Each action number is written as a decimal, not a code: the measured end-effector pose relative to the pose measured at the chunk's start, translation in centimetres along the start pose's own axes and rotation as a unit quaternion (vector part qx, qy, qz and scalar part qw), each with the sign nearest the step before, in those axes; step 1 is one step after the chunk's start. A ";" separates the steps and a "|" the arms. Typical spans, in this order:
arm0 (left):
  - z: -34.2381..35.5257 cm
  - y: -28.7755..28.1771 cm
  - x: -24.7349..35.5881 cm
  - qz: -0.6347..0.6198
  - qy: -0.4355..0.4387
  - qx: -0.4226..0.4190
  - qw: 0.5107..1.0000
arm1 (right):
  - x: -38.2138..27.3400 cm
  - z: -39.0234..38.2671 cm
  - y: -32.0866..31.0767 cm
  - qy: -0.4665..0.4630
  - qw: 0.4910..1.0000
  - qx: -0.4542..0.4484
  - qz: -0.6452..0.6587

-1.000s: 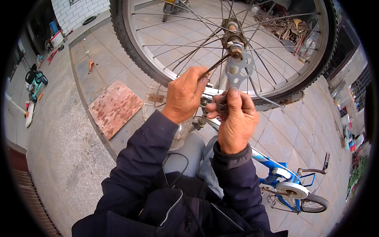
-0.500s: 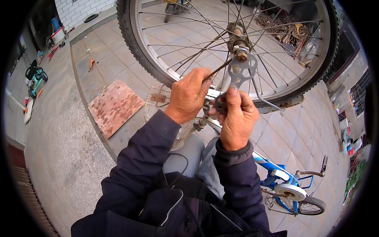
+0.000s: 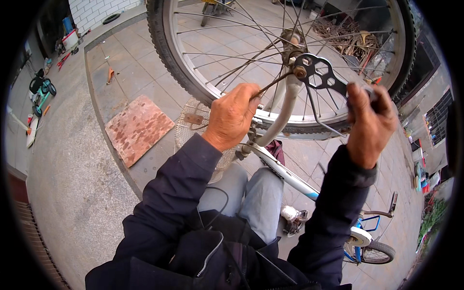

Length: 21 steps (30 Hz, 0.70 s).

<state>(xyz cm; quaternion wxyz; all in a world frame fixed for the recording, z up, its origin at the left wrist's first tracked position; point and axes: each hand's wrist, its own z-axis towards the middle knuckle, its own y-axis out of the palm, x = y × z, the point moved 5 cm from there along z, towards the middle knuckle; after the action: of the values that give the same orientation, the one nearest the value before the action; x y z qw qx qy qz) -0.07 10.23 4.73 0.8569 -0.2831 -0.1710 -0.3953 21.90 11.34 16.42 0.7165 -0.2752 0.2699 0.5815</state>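
Observation:
A spoked bicycle wheel (image 3: 162, 50) stands in front of me, held in a pale fork (image 3: 290, 104). My right hand (image 3: 369, 125) is closed round the handle of a flat, dark multi-hole spanner (image 3: 330, 77). The spanner's far end sits around the rusty axle nut (image 3: 300, 72), and its handle points right. My left hand (image 3: 232, 116), left of the fork, pinches a thin brown metal rod (image 3: 274, 84) that runs up to the axle. Right of the fork a bent grey rod (image 3: 316, 113) hangs down from the axle.
A wire basket (image 3: 186, 121) is beside my left wrist. The bicycle's white frame tube (image 3: 285, 175) slants down right between my arms toward a blue bicycle part with a small wheel (image 3: 378, 253). A reddish slab (image 3: 139, 130) lies on the paving at left. Sticks (image 3: 355, 46) are piled far right.
My right hand has swung the spanner handle from below the axle out to the right and up. My left hand has stayed in place on the rod.

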 end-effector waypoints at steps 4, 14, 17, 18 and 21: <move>-0.2 0.0 0.0 0.003 -0.002 0.006 1.000 | -1.7 2.1 0.6 -0.042 0.997 -0.059 0.020; -0.1 0.1 0.2 0.008 -0.006 0.014 1.000 | 5.7 -3.4 -0.6 0.163 0.922 0.067 0.346; -0.1 0.1 0.1 0.008 -0.005 0.015 1.000 | 6.6 -6.2 1.7 0.196 0.883 0.079 0.419; -0.1 0.1 0.1 0.009 -0.003 0.017 1.000 | 6.4 -7.0 2.6 0.218 0.874 0.097 0.423; -0.2 0.0 0.3 0.009 -0.006 0.020 1.000 | 6.2 -8.0 4.0 0.220 0.860 0.139 0.440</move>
<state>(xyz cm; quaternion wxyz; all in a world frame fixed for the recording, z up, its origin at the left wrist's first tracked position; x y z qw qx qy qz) 0.09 9.93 4.76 0.8649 -0.2699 -0.1810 -0.3825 18.59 10.60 6.09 0.3387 -0.1464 0.5914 0.7170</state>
